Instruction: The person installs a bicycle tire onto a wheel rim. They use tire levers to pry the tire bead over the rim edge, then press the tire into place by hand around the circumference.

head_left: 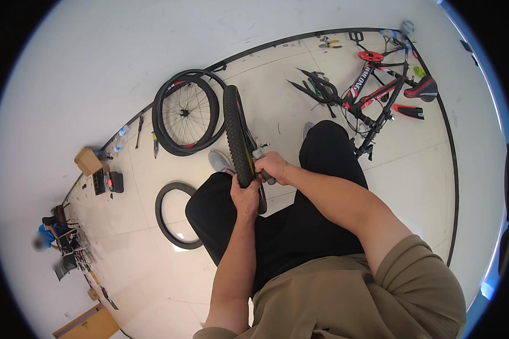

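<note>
A bicycle wheel with a knobby black tyre (237, 135) stands upright between my knees, seen nearly edge-on. My left hand (246, 199) is closed round the near part of the tyre, thumb toward the wheel's right side. My right hand (272, 168) is closed on a short grey tool (258, 153) held against that same side; its dark end shows below the fingers, and its exact kind cannot be made out. Just beyond the tool, the axle end (264, 146) sticks out to the right. My fingers hide part of the rim.
Another spoked wheel (185, 113) lies far left with a loose tyre about it. A separate tyre (161, 212) lies by my left knee. The black and red bicycle frame (373, 93) rests far right, pliers (329, 44) beyond. A cardboard box (88, 161) and a seated person (50, 234) are left.
</note>
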The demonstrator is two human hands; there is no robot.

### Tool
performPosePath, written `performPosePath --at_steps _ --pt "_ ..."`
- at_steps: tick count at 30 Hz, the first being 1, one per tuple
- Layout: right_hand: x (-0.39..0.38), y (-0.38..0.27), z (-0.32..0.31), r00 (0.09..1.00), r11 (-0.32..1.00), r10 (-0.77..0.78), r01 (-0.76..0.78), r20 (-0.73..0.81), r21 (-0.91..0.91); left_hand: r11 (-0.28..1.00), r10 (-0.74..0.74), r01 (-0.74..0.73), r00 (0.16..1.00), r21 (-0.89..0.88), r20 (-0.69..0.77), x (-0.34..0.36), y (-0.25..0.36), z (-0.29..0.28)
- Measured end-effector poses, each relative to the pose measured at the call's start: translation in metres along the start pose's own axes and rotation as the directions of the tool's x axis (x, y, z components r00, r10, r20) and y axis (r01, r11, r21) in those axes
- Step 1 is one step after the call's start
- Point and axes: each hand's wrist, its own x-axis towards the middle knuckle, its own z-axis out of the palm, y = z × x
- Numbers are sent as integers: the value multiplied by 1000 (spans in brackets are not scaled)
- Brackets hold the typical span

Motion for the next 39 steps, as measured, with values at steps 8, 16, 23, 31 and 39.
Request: performPosePath --at_steps 8,16,23,31,39 --pt "-6 -4 4 998 998 -11 15 66 -68 996 -49 42 994 -73 -93 4 6 -9" --pt "-6 -9 7 997 996 -21 27 71 -88 994 -15 10 999 -113 -42 8 2 -3" --pt "-7 -14 10 992 995 47 -35 121 -98 998 -12 8 998 -55 -69 12 0 -11" --pt "0 -6 11 997 965 -6 25 75 -259 987 -104 98 994 -127 -39 13 -4 -13" --pt "2 -5 15 994 939 -83 104 75 -329 976 -133 123 990 -180 -44 16 -11 -13"
